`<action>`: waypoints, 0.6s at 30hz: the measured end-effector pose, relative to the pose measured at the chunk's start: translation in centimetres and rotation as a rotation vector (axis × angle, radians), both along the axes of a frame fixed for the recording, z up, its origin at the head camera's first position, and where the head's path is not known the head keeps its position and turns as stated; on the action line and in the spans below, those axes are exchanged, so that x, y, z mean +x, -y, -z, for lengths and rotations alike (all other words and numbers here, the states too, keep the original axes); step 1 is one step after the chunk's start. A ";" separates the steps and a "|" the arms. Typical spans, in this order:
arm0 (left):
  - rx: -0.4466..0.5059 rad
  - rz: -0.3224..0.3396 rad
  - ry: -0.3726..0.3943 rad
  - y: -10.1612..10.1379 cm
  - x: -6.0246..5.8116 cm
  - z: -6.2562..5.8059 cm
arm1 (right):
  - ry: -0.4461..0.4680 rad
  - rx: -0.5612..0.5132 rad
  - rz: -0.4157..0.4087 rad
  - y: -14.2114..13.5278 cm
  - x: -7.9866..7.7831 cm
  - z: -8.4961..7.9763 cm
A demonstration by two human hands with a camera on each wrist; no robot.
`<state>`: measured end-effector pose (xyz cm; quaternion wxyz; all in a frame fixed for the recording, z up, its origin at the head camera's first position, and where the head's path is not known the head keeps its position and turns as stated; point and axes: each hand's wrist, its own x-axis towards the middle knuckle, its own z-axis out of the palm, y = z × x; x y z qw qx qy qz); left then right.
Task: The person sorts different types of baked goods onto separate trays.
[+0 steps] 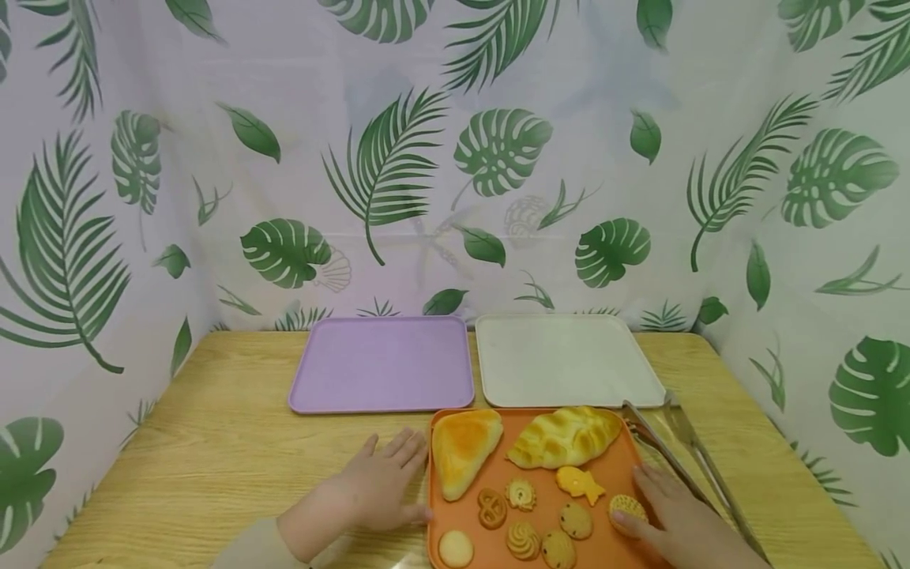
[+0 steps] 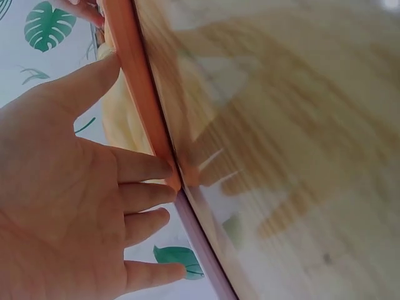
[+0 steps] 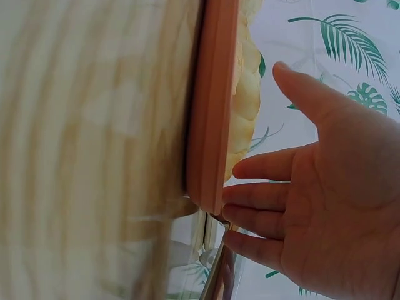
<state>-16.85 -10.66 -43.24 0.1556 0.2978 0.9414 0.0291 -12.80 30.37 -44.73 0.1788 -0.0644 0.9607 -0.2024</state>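
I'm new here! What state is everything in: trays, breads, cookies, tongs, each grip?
Orange tray: loaded with breads and cookies
Purple tray: empty
White tray: empty
Triangular bread: whole
Braided loaf: whole
Cookies: spread out
Tongs: arms apart
Left grip: open hand, at the orange tray's left edge
Right grip: open hand, at its right edge

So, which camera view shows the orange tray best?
The head view: it looks down on the orange tray, showing most of its surface, though the frame cuts off its near part. The left wrist and right wrist views show only part of its side, nearly edge-on.
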 end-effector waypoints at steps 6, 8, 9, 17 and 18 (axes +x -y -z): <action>-0.035 -0.029 -0.029 -0.6 -0.2 0.1 | -0.052 0.026 -0.029 -0.1 0.1 -0.2; -0.034 -0.043 -0.023 -0.6 -0.3 0.0 | -0.051 0.033 -0.037 -0.1 0.0 -0.2; -0.030 -0.049 -0.016 -0.6 -0.3 0.0 | -0.049 0.036 -0.041 0.0 0.0 -0.2; 0.016 -0.115 0.023 1.1 0.1 0.2 | -0.021 0.013 -0.084 0.7 0.2 0.1; 0.024 -0.123 0.030 1.4 0.1 0.3 | -0.019 0.008 -0.096 0.8 0.1 0.1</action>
